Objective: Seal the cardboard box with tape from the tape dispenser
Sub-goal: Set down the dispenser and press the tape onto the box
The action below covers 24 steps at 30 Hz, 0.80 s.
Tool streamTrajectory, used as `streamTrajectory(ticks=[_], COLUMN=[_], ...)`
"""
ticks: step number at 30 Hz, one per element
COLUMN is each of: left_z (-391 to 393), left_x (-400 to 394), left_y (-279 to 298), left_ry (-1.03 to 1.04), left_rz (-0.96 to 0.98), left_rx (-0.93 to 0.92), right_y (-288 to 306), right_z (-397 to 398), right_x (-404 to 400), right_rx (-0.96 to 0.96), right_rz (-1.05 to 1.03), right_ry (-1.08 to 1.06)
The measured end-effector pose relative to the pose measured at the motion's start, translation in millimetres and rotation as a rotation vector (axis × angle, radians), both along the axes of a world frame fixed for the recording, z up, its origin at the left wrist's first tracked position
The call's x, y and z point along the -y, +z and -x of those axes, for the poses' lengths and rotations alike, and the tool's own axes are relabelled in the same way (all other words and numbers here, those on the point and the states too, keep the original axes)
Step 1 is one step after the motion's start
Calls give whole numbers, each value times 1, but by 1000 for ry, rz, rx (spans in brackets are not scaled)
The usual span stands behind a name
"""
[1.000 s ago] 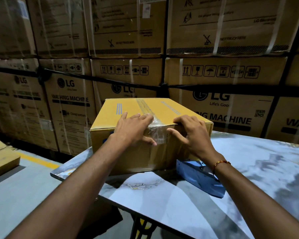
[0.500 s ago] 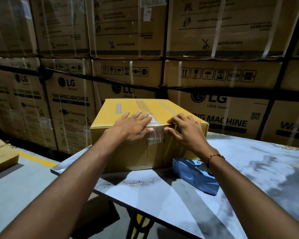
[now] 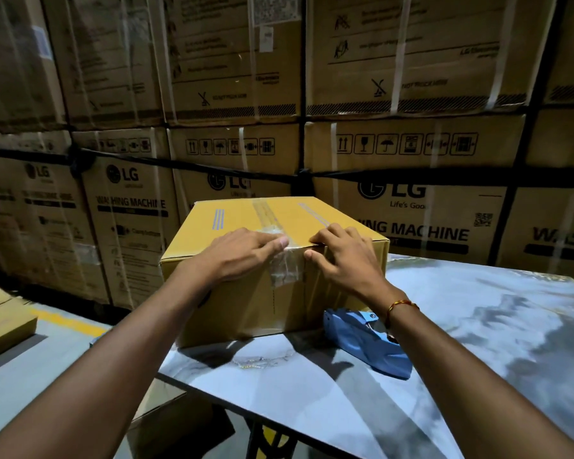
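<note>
A yellow cardboard box [image 3: 246,309] sits on the marbled table [image 3: 478,342], near its left corner. Clear tape [image 3: 284,270] runs along the top seam and folds down over the near face. My left hand [image 3: 242,253] lies flat on the box's near top edge, fingertips against the tape. My right hand [image 3: 343,258] presses on the same edge just right of the tape, thumb on the front face. The blue tape dispenser [image 3: 371,346] lies on the table beside the box, under my right wrist, with neither hand on it.
A wall of stacked washing-machine cartons [image 3: 395,210] bound with black straps stands close behind the table. Another flat cardboard box [image 3: 4,323] rests at the far left. A yellow floor line [image 3: 70,323] runs below. A crumpled tape scrap [image 3: 256,362] lies on the table.
Both hands have slid up from the box's front face onto its near top edge and closer to the tape. The view has shifted slightly.
</note>
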<state>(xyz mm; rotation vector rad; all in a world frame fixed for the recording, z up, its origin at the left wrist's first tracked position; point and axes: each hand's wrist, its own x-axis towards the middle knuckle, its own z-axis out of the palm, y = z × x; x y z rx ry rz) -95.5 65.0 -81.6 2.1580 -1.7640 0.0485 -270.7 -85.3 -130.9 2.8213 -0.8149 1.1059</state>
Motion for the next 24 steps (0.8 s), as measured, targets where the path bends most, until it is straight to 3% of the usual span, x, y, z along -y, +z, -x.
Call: streamTrajectory(ticks=[6,15,24], left_z=[-1,-13,-20], left_x=[23,53,38], left_y=[4,17,0], left_ry=[45,93,251], left_rz=[-182,-341,-169], left_rx=[25,-94,-41], right_y=[-4,-11,-18], right_z=[2,-18,-2], right_x=[0,-7,7], right_rx=[26,99,30], right_rz=[14,97,198], right_ry=[28,-124,-44])
